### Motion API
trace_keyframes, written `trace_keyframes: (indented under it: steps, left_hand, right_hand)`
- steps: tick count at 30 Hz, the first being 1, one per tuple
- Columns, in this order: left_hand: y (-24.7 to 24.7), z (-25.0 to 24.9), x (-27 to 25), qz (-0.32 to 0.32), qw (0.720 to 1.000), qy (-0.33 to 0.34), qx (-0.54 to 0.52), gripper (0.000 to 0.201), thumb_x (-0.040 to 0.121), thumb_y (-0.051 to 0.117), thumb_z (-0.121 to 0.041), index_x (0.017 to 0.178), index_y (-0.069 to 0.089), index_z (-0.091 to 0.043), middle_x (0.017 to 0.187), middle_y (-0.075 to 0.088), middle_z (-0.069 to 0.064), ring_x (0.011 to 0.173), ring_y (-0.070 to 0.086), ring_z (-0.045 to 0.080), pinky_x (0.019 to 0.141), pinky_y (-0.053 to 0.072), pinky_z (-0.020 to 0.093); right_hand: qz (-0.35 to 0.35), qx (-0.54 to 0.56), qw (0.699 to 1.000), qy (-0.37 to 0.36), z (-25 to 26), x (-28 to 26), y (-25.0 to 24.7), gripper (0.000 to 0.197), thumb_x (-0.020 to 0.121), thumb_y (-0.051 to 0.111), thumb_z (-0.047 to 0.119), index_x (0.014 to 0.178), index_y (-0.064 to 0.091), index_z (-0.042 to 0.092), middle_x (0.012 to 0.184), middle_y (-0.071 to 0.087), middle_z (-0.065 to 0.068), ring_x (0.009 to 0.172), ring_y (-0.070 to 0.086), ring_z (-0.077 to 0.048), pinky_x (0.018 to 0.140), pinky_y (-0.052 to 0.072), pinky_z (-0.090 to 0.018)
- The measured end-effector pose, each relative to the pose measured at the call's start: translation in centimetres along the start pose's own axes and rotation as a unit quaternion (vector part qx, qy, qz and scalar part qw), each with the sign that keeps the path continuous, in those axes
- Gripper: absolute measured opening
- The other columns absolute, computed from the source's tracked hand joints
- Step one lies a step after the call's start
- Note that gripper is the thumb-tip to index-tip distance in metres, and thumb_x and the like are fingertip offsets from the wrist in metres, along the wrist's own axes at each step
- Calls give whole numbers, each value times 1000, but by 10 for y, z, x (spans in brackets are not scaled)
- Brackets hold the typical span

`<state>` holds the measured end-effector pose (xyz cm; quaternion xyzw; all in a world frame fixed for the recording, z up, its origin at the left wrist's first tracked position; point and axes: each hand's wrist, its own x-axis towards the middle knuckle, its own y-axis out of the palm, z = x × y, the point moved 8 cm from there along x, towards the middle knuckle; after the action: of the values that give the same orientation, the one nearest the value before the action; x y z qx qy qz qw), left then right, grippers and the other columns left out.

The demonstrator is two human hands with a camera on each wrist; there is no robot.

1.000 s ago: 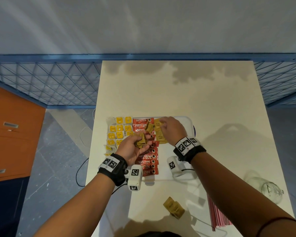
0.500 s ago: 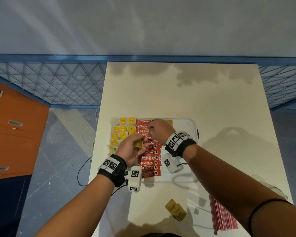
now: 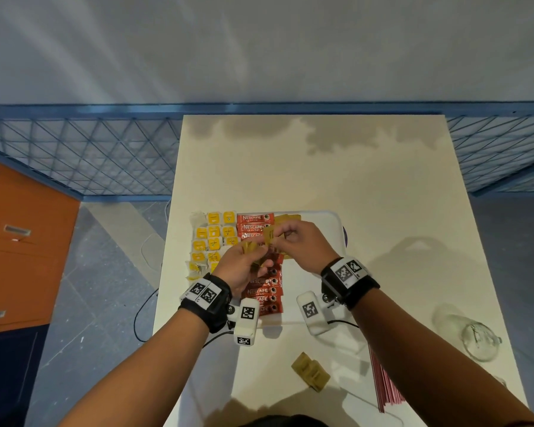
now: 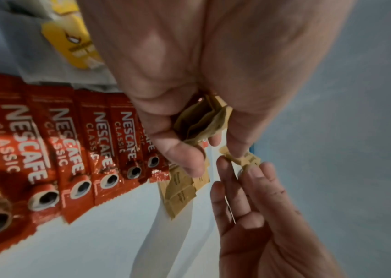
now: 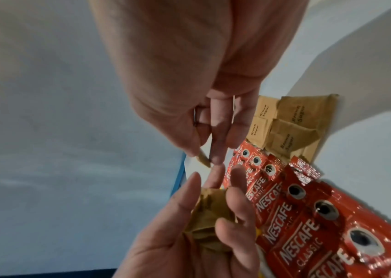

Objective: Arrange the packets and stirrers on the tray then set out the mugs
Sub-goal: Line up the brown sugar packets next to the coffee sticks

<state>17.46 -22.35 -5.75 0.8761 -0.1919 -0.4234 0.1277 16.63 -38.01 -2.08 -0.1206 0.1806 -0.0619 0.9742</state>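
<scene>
Both hands hang just above the white tray (image 3: 330,223), which sits on the cream table (image 3: 321,167). The left hand (image 3: 244,266) cups a small bunch of brown sugar packets (image 4: 201,122), fingers and thumb curled round them. The right hand (image 3: 302,241) pinches a single brown packet (image 3: 269,235) between thumb and fingertips, holding it right by the left hand's bunch; from the left wrist view that packet (image 4: 242,158) sits at the very tips of the right fingers (image 4: 256,180), touching the left hand's fingertip.

On the tray, under the hands, a column of red Nescafé sachets (image 3: 259,226) runs from the far edge to the near edge, each overlapping the next. On the left side of the tray from those, yellow packets (image 3: 213,232) lie in rows. At the tray's far edge, right of the red column, a few brown sugar packets already laid down (image 5: 292,124) overlap one another, touching the red sachets' ends.

Off the tray, nearer the person, a loose pile of brown packets (image 3: 310,371) waits on the table. Right of that pile lies a bundle of red stirrers (image 3: 383,383), and further right from the tray a clear glass mug (image 3: 478,340) lies on its side near the table's edge.
</scene>
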Motion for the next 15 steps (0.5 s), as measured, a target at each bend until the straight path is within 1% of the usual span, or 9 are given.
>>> trace_keyframes:
  steps: [1, 3, 5, 7, 8, 10, 12, 14, 15]
  left_hand:
    - [3, 0, -2, 3, 1000, 3, 8, 28, 96, 64, -11, 124, 67, -8, 99, 71, 13, 72, 64, 18, 58, 53, 22]
    - [7, -1, -5, 0, 1000, 8, 17, 17, 95, 64, -10, 112, 69, -6, 93, 72, 11, 68, 62, 16, 56, 53, 22]
    - [9, -1, -8, -3, 1000, 14, 23, 7, 95, 65, -11, 99, 69, -8, 87, 70, 10, 65, 60, 15, 54, 52, 21]
    - [11, -1, -9, -4, 999, 22, 24, 7, 95, 65, -14, 94, 70, -8, 83, 68, 10, 64, 59, 16, 53, 51, 22]
    - [11, 0, -9, -6, 999, 23, 29, 8, 95, 66, -16, 94, 70, -8, 82, 67, 10, 64, 59, 16, 53, 51, 22]
    - [11, 1, -11, -13, 998, 26, 47, 7, 94, 67, -14, 95, 69, -8, 83, 66, 12, 63, 59, 17, 53, 50, 23]
    - [15, 3, -13, -6, 997, 31, 71, 5, 93, 68, -11, 94, 71, -8, 83, 66, 14, 62, 59, 18, 52, 50, 24]
    - [20, 5, -16, 16, 994, 35, 98, 6, 94, 67, -11, 92, 73, -9, 80, 66, 14, 60, 58, 18, 51, 48, 24]
    - [22, 7, -18, 25, 993, 37, 112, 8, 94, 67, -11, 91, 74, -12, 79, 65, 14, 59, 58, 18, 51, 47, 25]
  right_hand:
    - [-5, 20, 1000, 7, -2, -4, -2, 12, 84, 79, 10, 92, 71, 14, 99, 73, -2, 90, 71, -16, 76, 59, -30]
    - [-11, 44, 999, 22, -7, -10, -5, 18, 81, 80, 7, 93, 68, 13, 100, 72, -9, 84, 69, -16, 65, 54, -24]
    - [-13, 57, 998, 29, -8, -17, -7, 19, 83, 77, 3, 93, 67, 15, 97, 71, -12, 76, 68, -12, 61, 50, -20]
    - [-7, 63, 998, 28, -7, -24, -8, 20, 87, 71, -2, 96, 66, 14, 92, 70, -12, 67, 66, -5, 58, 47, -16]
    - [-3, 62, 998, 27, -8, -27, -8, 19, 88, 70, -4, 97, 66, 12, 90, 69, -11, 64, 65, -3, 58, 47, -14]
    - [3, 47, 999, 27, -10, -33, -7, 19, 88, 68, -5, 100, 67, 9, 87, 68, -6, 62, 61, -3, 58, 46, -14]
    - [12, 36, 999, 32, -12, -39, -7, 21, 87, 67, -6, 98, 68, 11, 84, 68, -2, 63, 59, -3, 61, 45, -14]
    - [21, 35, 998, 37, -14, -44, -9, 23, 87, 66, -6, 95, 69, 14, 78, 67, 7, 61, 58, 5, 61, 43, -10]
    - [25, 34, 998, 40, -14, -47, -10, 24, 88, 66, -7, 95, 69, 15, 75, 66, 12, 60, 58, 6, 60, 43, -9]
